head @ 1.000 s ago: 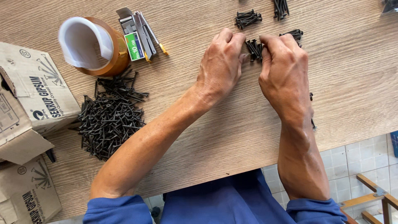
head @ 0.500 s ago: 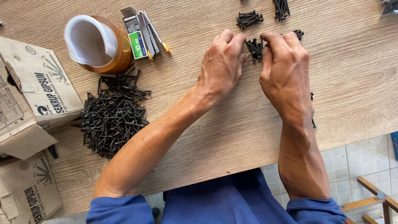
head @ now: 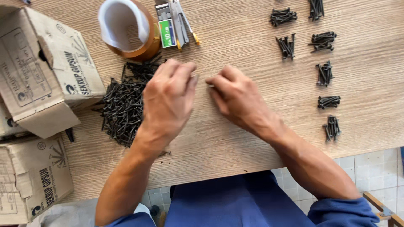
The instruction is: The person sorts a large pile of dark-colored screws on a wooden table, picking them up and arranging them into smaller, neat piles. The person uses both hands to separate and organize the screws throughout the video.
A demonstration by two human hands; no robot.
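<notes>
A person in blue clothing sits at a wooden table (head: 235, 138), seen from above, with both bare forearms reaching forward onto it.

The left hand (head: 168, 101) lies palm down, fingers bent and loosely together, at the right edge of a large loose pile of black screws (head: 124, 107). Its fingertips point toward the right hand. Whether it holds any screws underneath cannot be told, since the back of the hand hides the palm.

The right hand (head: 235, 96) is just beside it, also palm down, with its fingertips nearly meeting those of the left hand. Something small and pale shows at its fingertips, too small to identify. Whether it grips anything cannot be told.

Beyond the pile, touching its far edge, stands a roll of brown tape (head: 128, 29). Just right of the tape lie a small green box (head: 167, 32) and a grey tool with yellow tips (head: 181, 21).

On the right part of the table, well apart from the hands, small bundles of black screws (head: 326, 73) sit in a rough column running from the far edge toward the near edge, with two more bundles further left at the far end.

At the left edge, an opened cardboard box (head: 42, 71) lies tilted beside the pile. A second cardboard box (head: 33, 176) lies nearer the person, below the first.

Pale floor tiles (head: 370, 168) show past the near right edge of the table.
</notes>
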